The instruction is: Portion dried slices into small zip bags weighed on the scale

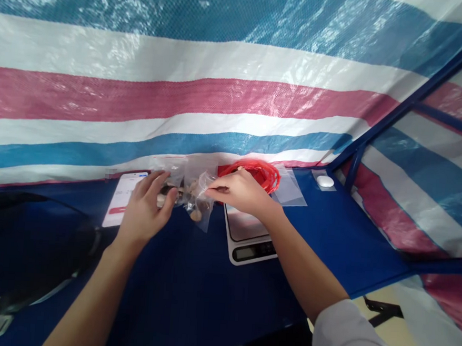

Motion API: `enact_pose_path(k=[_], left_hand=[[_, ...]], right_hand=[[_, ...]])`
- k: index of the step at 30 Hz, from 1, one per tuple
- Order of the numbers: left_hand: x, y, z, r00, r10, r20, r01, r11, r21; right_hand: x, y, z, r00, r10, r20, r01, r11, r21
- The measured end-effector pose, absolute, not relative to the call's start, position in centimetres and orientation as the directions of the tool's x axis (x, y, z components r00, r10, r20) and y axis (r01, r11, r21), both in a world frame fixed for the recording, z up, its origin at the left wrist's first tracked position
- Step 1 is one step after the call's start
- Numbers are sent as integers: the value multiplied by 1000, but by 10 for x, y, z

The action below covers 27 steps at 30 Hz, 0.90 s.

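My right hand point(240, 190) pinches the top edge of a small clear plastic bag point(202, 205) between thumb and fingertips. Light brown pieces lie inside that bag; their kind is too unclear to name. My left hand point(147, 204) is at its left, with the thumb apart from curved fingers. Just beyond that hand are more clear bags point(176, 165) holding dark and pale pieces, partly hidden by the fingers. Whether the left fingers touch these bags is hard to see. A white digital scale point(245, 254) sits below my right hand, partly covered by the forearm.
A red mesh-like plastic ring point(270, 178) lies behind the scale, beside a flat clear bag point(293, 190). A phone point(118, 199) is left of my left hand. A white rounded object point(325, 181) rests far right. A black bag-like item point(32, 243) occupies the left. Striped sheeting point(207, 60) hangs behind.
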<state>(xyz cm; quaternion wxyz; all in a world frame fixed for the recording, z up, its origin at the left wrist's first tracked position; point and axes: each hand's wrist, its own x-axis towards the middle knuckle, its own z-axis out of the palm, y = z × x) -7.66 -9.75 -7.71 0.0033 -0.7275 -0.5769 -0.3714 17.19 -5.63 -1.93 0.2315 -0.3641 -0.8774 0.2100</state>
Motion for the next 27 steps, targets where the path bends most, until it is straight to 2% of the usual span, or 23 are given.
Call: enact_pose_path(k=[5, 11, 16, 27], left_hand=[[-40, -108, -60, 150, 867, 476, 744, -416, 523], [0, -111, -68, 226, 909, 350, 701, -401, 590], [20, -103, -73, 184, 910, 371, 674, -392, 626], [32, -85, -70, 172, 894, 413, 530, -437, 727]], right_hand=[[187, -61, -19, -610, 730, 307, 533, 665, -522], [201, -67, -21, -576, 739, 350, 535, 664, -522], [209, -70, -26, -554, 763, 331, 553, 636, -539], [230, -65, -31, -553, 726, 409, 419, 667, -617]])
